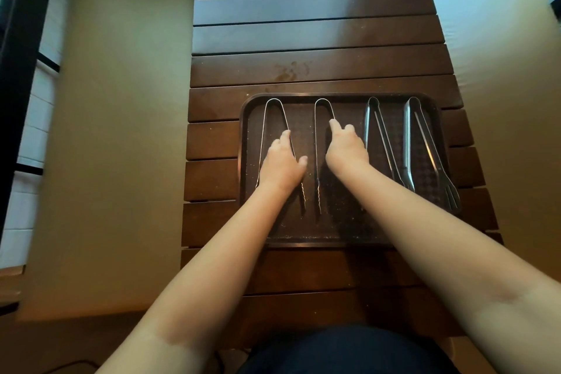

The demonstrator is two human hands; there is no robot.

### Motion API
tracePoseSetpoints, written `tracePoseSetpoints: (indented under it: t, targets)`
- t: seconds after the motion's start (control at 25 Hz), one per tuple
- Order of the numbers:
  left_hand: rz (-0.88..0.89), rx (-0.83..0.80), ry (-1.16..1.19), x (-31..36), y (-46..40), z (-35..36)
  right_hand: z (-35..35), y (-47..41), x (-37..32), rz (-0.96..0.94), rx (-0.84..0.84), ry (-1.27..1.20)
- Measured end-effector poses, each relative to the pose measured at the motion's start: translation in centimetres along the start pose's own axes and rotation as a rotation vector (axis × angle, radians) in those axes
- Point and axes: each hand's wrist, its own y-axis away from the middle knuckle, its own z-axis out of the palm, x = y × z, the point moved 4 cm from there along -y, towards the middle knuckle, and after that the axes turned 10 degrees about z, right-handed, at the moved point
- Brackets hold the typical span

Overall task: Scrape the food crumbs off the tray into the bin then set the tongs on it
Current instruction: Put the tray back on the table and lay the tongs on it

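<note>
A dark brown tray (340, 237) lies on a slatted wooden table, speckled with pale crumbs. Several metal tongs lie on it side by side, hinges at the far end. My left hand (282, 161) rests on the leftmost tongs (267, 118), fingers straight along one arm. My right hand (346, 149) rests on the second tongs (318, 118), its fingers stretched forward and touching the right arm. Two darker slotted tongs (376, 136) (425, 149) lie untouched at the right. No bin is in view.
The dark wooden table (318, 39) stretches away beyond the tray, with a smudge just past the tray's far rim. Beige floor lies on both sides. A window frame stands at the far left.
</note>
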Motion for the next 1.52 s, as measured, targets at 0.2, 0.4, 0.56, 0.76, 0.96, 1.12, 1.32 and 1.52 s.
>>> tracePoseSetpoints:
  t: [0.2,0.4,0.56,0.76,0.96,1.12,1.32,1.52]
  targets:
    - [-0.011,-0.021,0.029,-0.5,-0.2,0.4,0.1,-0.1,0.3,-0.054,0.014,-0.035]
    - [-0.014,-0.019,0.049,-0.6,-0.3,0.4,0.2,-0.3,0.3,-0.073,0.02,-0.057]
    - [-0.017,-0.02,0.048,-0.7,-0.3,0.5,0.2,-0.3,0.3,-0.066,0.02,-0.058]
    - [0.0,-0.026,0.034,-0.4,-0.3,0.6,0.0,-0.3,0.5,-0.071,0.018,-0.074]
    - [-0.018,-0.024,0.051,-0.2,-0.4,0.6,-0.1,-0.3,0.5,-0.08,0.021,-0.073]
    - [-0.025,-0.02,0.052,-0.2,-0.5,0.7,0.0,-0.5,0.5,-0.084,0.026,-0.083]
    - [-0.038,-0.022,0.079,-0.2,-0.4,0.7,0.2,-0.7,0.5,-0.081,0.002,-0.083]
    - [-0.004,0.106,-0.018,-0.7,-0.1,-0.6,-0.8,0.3,-0.3,-0.149,0.083,-0.083]
